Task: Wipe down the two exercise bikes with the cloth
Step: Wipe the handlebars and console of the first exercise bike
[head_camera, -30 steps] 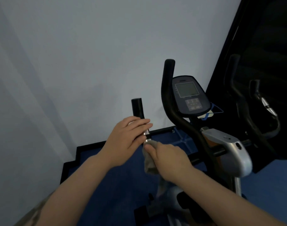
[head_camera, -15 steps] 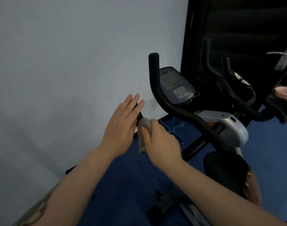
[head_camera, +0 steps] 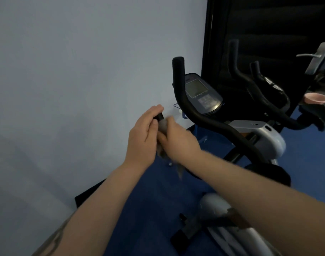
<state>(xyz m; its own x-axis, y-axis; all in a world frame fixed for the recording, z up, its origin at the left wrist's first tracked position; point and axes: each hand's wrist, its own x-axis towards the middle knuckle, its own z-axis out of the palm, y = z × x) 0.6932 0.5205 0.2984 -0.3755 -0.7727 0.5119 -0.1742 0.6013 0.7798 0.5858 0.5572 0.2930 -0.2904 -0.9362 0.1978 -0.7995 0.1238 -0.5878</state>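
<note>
A person's right hand grips a grey cloth bunched around the left handlebar of an exercise bike, the cloth's tail hanging below the wrist; the left hand, just beside and touching it, curls its fingers over the handlebar's black tip

Pale blue wall, blue floor, dark mirror.

A pink bowl sits near a door handle.
</note>
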